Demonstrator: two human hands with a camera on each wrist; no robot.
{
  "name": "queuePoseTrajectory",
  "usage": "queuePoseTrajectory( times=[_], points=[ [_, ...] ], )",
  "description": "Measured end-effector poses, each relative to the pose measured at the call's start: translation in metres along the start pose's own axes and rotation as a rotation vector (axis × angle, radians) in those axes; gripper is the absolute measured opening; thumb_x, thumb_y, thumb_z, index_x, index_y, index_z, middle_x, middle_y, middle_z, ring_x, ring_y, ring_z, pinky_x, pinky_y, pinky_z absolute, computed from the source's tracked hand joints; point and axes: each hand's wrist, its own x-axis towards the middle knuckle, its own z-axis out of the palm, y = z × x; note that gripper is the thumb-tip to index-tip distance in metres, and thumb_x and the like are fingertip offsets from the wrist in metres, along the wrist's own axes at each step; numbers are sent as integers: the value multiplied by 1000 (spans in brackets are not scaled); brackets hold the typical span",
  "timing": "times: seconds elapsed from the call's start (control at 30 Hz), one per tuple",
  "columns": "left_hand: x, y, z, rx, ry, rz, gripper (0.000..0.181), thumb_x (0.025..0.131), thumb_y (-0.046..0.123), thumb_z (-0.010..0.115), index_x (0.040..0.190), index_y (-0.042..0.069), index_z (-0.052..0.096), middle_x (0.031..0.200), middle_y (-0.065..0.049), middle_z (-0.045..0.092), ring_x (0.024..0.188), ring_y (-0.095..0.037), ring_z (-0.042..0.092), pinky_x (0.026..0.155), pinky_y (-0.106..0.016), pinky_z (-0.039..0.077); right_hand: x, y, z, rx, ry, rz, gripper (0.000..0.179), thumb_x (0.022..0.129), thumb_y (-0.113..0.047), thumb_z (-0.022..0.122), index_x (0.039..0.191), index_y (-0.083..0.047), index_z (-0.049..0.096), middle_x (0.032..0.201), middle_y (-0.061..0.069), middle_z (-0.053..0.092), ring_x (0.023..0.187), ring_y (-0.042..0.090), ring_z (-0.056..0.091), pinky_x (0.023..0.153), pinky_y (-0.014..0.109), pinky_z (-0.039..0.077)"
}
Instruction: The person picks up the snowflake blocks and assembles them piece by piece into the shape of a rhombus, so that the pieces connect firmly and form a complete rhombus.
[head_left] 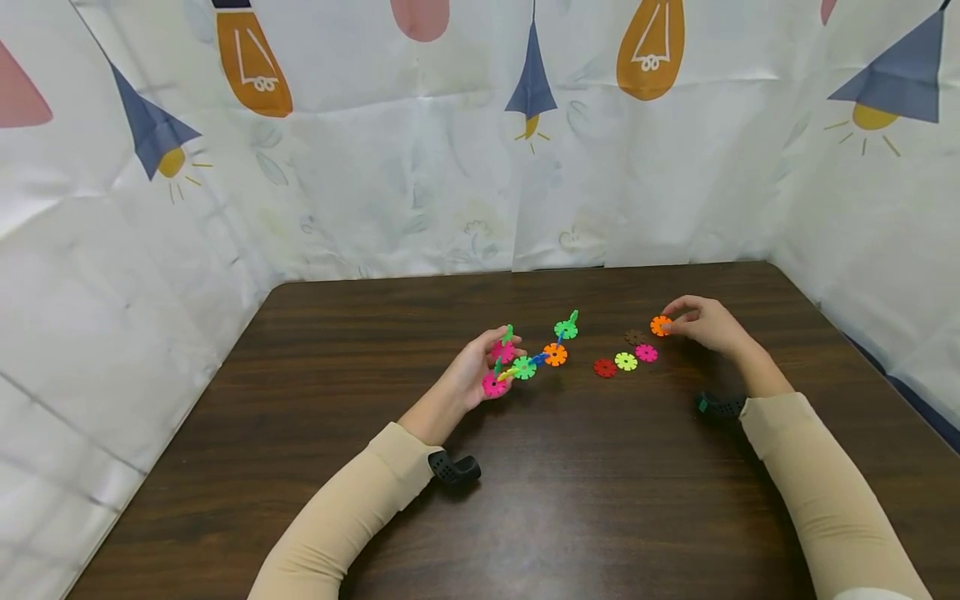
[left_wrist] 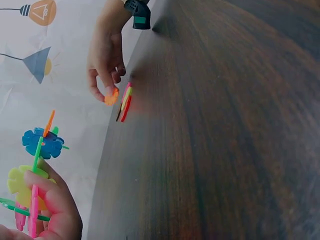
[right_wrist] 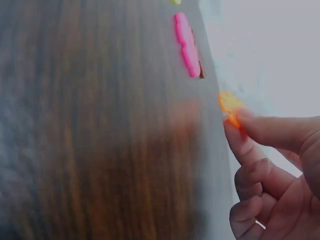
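Observation:
My left hand (head_left: 471, 372) grips one end of a chain of interlocked snowflake discs (head_left: 524, 367) in pink, green, yellow, blue and orange. In the left wrist view a blue disc (left_wrist: 42, 143) and a yellow disc (left_wrist: 21, 184) of that chain show by the fingers. To the right, my right hand (head_left: 708, 323) pinches a single orange snowflake disc (head_left: 661, 326) between thumb and fingers, raised off the table. Near it lie loose discs: a brown one (head_left: 635, 337), a pink one (head_left: 647, 353), a yellow-green one (head_left: 626, 362) and a red one (head_left: 604, 368).
Everything is over a dark wood-grain table (head_left: 585, 500). A white patterned curtain (head_left: 420, 192) hangs behind it and along both sides. Black bands sit on both wrists, the left band (head_left: 454, 469) close to the tabletop.

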Motion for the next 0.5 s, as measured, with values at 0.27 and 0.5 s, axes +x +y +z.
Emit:
queuePoseTrajectory(
  times=[0.27, 0.5],
  points=[
    [-1, -1, 2, 35, -12, 5, 57, 105, 41, 51, 145, 0, 50, 124, -10, 59, 63, -9, 53, 56, -17, 50, -6, -16, 0, 55, 44, -21, 45, 101, -26, 69, 134, 3, 61, 107, 18, 73, 104, 36, 61, 87, 42, 45],
    [0, -2, 2, 34, -3, 8, 54, 105, 41, 51, 141, 0, 53, 120, -9, 61, 66, -10, 55, 56, -18, 50, -10, -40, 5, 151, 58, -58, 46, 100, -27, 71, 134, 3, 61, 107, 16, 72, 114, 38, 57, 101, 55, 40]
  ],
)
